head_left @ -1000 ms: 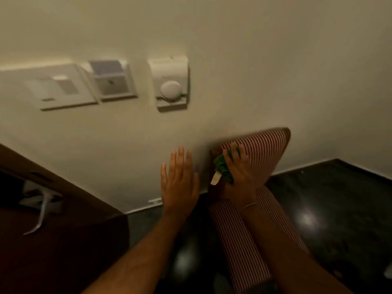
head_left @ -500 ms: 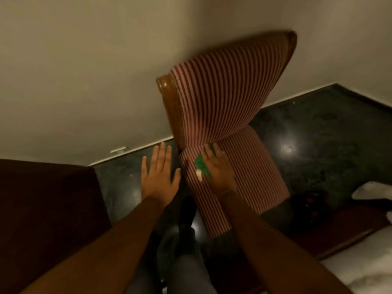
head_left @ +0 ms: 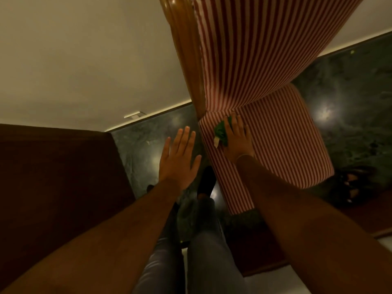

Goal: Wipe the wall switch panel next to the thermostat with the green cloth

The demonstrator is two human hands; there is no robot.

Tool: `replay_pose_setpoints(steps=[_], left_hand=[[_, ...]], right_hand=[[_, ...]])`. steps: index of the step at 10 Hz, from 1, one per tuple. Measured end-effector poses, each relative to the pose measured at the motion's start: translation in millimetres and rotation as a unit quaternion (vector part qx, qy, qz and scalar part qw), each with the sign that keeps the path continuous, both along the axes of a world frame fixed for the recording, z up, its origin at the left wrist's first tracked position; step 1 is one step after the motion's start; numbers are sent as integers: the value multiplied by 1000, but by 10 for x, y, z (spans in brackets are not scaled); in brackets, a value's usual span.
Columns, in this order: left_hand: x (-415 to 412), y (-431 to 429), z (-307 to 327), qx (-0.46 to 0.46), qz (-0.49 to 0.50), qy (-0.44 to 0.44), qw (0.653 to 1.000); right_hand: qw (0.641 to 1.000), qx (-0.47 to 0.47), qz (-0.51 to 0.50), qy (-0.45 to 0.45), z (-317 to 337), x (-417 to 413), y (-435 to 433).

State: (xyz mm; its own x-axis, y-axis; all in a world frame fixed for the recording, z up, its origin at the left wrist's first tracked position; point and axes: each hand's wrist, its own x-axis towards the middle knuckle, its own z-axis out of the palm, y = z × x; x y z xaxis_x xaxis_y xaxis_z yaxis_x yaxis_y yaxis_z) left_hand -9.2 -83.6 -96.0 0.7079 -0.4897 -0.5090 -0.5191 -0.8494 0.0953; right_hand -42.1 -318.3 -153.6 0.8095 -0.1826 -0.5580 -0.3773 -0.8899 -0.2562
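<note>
1. Right hand (head_left: 237,139): fingers (head_left: 234,126) curled over the green cloth (head_left: 221,132), pinning it against the striped seat (head_left: 275,145) of the chair, near the back corner; a pale tag pokes out below the cloth.
2. Left hand (head_left: 178,158): flat, palm down, fingers straight and slightly spread, gripping nothing, hovering over the dark floor (head_left: 144,149) just beside the seat's edge.
3. The chair's striped backrest (head_left: 254,49) and wooden frame (head_left: 186,60) rise above both hands, close to the cream wall (head_left: 84,60).
4. Dark wooden furniture (head_left: 53,177) sits left; the person's trousered legs (head_left: 207,251) and a dark shoe show below.
</note>
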Motion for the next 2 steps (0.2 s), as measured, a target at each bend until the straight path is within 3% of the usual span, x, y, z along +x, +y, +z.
replay_pose_setpoints(steps=[1, 2], left_hand=[[83, 36, 88, 9, -3, -4, 1000], [129, 65, 233, 6, 3, -39, 999]], right_hand=[[999, -21, 29, 26, 117, 12, 13], [996, -53, 69, -8, 319, 8, -5]])
